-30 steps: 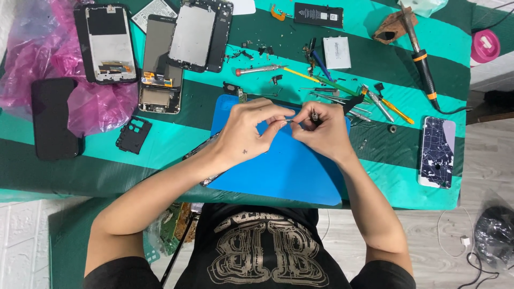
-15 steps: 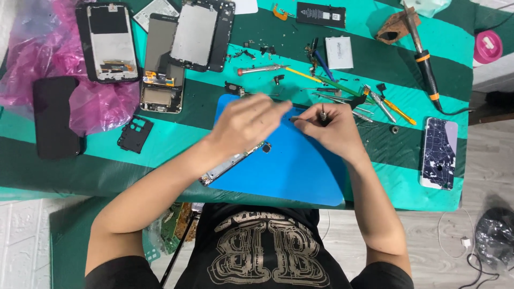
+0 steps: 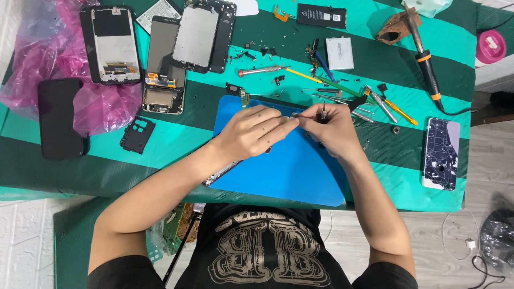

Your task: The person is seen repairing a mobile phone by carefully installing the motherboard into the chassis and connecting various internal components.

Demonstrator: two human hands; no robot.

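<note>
My left hand (image 3: 256,131) lies over the far part of the blue mat (image 3: 289,171), fingers curled down to steady a small part that I cannot make out beneath them. My right hand (image 3: 331,128) is closed around a small screwdriver (image 3: 323,112), whose grip sticks up between my fingers; its tip meets my left fingertips near the mat's far edge. A phone frame (image 3: 222,172) pokes out from under my left forearm at the mat's left edge.

To do this well, I judge I should keep both wrists resting on the mat, hold the driver straight over the screw, press lightly and turn slowly, so the tip does not slip and the tiny piece does not jump off among the clutter.

As for containers, few show. A pink bag (image 3: 32,64) lies at the far left of the counter (image 3: 176,142), with an opened phone (image 3: 111,44) on it and a dark phone (image 3: 59,118) at its near edge; what is inside it I cannot tell. A pink round tub (image 3: 490,46) sits at the far right, contents hidden. Loose tools (image 3: 342,88) and screws lie straight on the counter, just beyond my hands. A soldering iron (image 3: 425,59) rests far right, and a cracked phone (image 3: 442,153) lies right.
</note>
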